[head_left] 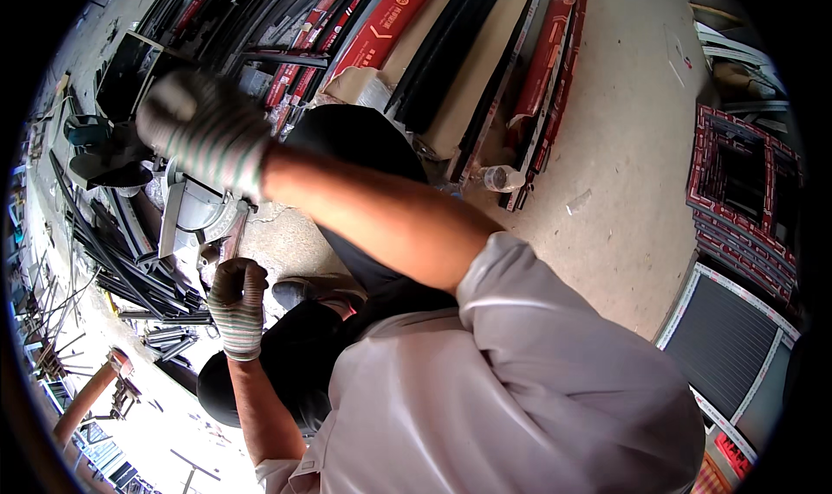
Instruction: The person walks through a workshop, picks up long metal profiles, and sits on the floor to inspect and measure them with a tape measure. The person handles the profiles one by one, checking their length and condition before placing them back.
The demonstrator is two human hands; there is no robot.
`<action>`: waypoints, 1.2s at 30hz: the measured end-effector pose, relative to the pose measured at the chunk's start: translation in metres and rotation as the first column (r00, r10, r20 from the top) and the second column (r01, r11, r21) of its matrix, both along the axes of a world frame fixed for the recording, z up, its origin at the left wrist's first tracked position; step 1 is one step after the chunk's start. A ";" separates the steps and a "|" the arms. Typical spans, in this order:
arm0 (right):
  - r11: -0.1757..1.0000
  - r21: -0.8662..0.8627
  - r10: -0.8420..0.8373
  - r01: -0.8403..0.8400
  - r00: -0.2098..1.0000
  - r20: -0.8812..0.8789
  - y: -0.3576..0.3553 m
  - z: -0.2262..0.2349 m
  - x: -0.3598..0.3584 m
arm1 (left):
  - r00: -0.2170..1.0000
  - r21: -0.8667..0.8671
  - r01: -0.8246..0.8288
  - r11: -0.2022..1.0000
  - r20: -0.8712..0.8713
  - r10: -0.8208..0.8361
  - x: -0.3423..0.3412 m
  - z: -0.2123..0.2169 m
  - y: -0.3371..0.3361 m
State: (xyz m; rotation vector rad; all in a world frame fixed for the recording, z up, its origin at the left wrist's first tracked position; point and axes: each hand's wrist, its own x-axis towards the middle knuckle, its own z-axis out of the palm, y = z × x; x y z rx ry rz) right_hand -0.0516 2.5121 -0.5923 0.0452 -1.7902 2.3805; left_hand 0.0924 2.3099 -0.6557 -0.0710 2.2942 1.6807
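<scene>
Both of my hands wear pale knitted gloves with thin stripes. My right hand (204, 134) reaches across to the upper left, above a machine with a silver rounded base (201, 221) that looks like a mitre saw. Motion smears its fingers, so what it holds, if anything, does not show. Lower down, my left hand (236, 308) is closed with its fingers curled, near the edge of that base. A narrow, light strip (232, 237) runs up from just above it; whether the fingers grip it I cannot tell. Dark machine parts (108, 156) sit left of my right hand.
Long black profiles and red-wrapped lengths (381, 30) lie across the floor ahead. A clear plastic bottle (503, 178) is by their near ends. Dark offcuts (169, 338) are scattered at left. Red-and-black frames (737, 117) are stacked at right, beside a panel (724, 338).
</scene>
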 end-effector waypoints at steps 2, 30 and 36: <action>0.997 -0.021 -0.075 0.077 0.993 0.097 0.063 0.002 0.005 | 1.000 -0.034 -0.017 0.999 0.026 0.018 -0.004 0.002 -0.007; 0.831 0.329 -0.346 0.449 -0.046 0.937 0.368 -0.504 0.365 | 0.957 -0.493 0.023 0.870 0.263 0.124 -0.044 -0.018 -0.070; 0.875 0.389 -0.424 0.288 0.068 0.903 0.382 -0.512 0.381 | 0.920 -0.414 0.068 0.908 0.378 0.103 -0.040 -0.024 -0.056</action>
